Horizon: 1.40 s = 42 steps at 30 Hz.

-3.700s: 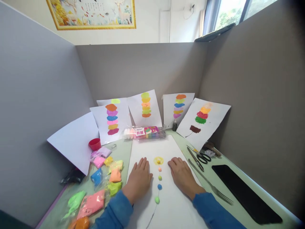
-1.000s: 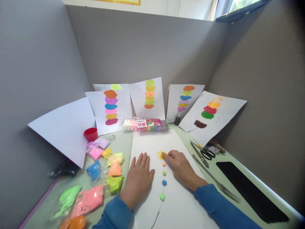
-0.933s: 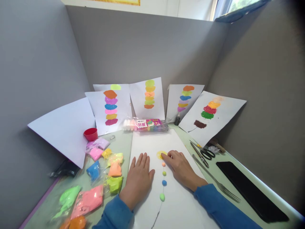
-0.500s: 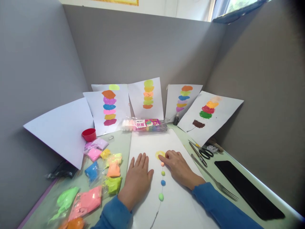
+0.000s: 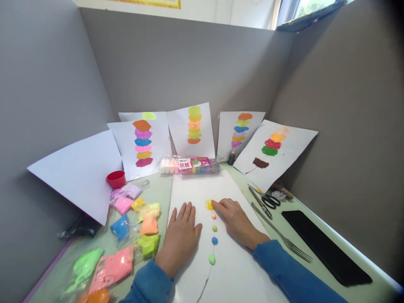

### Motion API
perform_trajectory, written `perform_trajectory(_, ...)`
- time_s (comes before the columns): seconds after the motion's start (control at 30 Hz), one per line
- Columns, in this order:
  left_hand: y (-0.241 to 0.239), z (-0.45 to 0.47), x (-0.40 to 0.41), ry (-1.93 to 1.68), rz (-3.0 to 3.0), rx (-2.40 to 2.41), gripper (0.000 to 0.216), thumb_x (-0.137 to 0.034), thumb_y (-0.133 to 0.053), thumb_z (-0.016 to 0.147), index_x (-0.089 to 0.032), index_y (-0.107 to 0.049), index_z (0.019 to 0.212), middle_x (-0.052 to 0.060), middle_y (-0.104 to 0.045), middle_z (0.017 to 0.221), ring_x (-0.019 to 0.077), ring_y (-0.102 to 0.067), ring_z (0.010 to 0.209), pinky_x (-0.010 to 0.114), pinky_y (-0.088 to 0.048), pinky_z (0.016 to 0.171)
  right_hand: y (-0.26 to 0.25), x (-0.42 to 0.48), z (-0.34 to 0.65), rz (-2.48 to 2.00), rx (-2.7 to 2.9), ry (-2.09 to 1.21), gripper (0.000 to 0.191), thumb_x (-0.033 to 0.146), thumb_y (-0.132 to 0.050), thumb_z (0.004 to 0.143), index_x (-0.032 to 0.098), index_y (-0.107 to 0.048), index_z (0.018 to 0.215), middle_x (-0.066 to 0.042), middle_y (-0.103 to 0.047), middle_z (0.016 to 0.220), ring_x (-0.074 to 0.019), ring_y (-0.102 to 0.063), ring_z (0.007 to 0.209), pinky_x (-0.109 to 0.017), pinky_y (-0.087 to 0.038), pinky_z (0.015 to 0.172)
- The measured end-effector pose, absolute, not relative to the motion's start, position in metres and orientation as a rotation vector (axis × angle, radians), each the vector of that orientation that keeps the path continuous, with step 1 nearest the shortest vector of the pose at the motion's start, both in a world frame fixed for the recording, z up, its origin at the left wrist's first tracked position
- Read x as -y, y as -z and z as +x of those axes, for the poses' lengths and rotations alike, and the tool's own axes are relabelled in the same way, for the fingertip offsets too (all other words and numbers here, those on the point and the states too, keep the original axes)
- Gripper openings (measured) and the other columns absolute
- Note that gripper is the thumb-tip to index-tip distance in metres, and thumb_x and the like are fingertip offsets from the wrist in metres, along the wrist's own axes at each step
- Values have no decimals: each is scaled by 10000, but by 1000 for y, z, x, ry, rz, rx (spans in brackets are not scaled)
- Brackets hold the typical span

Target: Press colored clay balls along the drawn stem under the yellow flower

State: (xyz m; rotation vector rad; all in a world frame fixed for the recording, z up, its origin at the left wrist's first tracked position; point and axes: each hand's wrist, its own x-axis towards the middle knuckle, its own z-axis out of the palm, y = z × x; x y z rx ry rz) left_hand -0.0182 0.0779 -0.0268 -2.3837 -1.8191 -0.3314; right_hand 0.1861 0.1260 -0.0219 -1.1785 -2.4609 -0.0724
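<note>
My left hand (image 5: pixel 181 233) lies flat on the white paper (image 5: pixel 195 185), fingers stretched and a little apart, holding nothing. My right hand (image 5: pixel 236 221) rests at the other side of the paper with its fingers drawn in. Its index fingertip is at a small yellow clay lump (image 5: pixel 210 205), inside a yellow drawn ring. A line of small clay dabs runs below it: peach (image 5: pixel 213 216), yellow-green (image 5: pixel 214 228), blue (image 5: pixel 215 240) and light green (image 5: pixel 212 259). A thin dark line trails from the lowest dab. The right thumb is hidden.
Bagged clay in several colours, such as a pink bag (image 5: pixel 112 269), covers the left side, with a red cup (image 5: pixel 116 179) behind. A clay pack (image 5: pixel 191 165) lies beyond the paper. On the right are scissors (image 5: pixel 270 201), a fork (image 5: pixel 295 248) and a black slab (image 5: pixel 325 248). Painted sheets (image 5: pixel 202 147) lean behind.
My right index fingertip has drawn back slightly to the right, so the yellow lump shows more. My left hand stays flat on the paper. The whole view has shifted a little.
</note>
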Motion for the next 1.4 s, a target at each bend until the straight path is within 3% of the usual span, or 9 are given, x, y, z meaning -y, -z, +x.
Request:
perform_trajectory(0.23,24,-18,-78,308,-2388,1815,501,-348,-315,932,-94,-432,1347,130,-382,1429,265,-321,1340,489,-284,1085,9,-121,178,-1241,2554,93,450,-68,-407,735,211,-542,1061,-50,-520,913,-169,-443,820,-289,-283,693)
perform_trajectory(0.4,27,-18,-78,349,-2372,1800,497,-361,-293,940,-105,-448,1337,124,-392,1427,259,-322,1340,482,-278,1089,7,-119,176,-1268,2561,135,368,-44,-415,792,203,-547,1031,-59,-526,921,-174,-453,830,-290,-276,688)
perform_trajectory(0.57,28,-18,-77,361,-2360,1800,500,-365,-285,943,-103,-442,1340,121,-392,1428,256,-316,1343,482,-275,1091,13,-120,178,-1270,2528,120,400,-60,-417,769,197,-565,1036,-64,-535,933,-182,-457,860,-297,-289,711)
perform_trajectory(0.73,27,-18,-77,348,-2377,1805,506,-363,-276,946,-100,-426,1351,122,-379,1434,258,-305,1348,484,-269,1094,21,-121,184,-1258,2418,45,592,-85,-406,738,242,-499,1223,-48,-540,955,-175,-459,877,-296,-304,742)
perform_trajectory(0.97,28,-18,-77,363,-2373,1796,509,-373,-268,948,-106,-423,1353,121,-381,1436,257,-303,1349,485,-268,1093,13,-120,179,-1239,2503,102,464,-41,-437,784,289,-591,1072,-38,-520,906,-168,-448,832,-290,-278,699)
perform_trajectory(1.3,24,-18,-77,312,-2397,1819,514,-365,-267,947,-99,-405,1364,121,-353,1449,258,-278,1359,490,-255,1102,17,-124,182,-1282,2462,-11,515,2,-418,822,321,-504,1217,-37,-517,953,-173,-446,873,-293,-274,743)
perform_trajectory(1.4,24,-18,-77,312,-2394,1826,509,-363,-279,944,-101,-410,1361,120,-358,1445,258,-286,1356,491,-260,1101,12,-124,179,-1303,2506,-17,521,-24,-418,774,308,-542,1157,-37,-511,935,-173,-443,850,-293,-267,718)
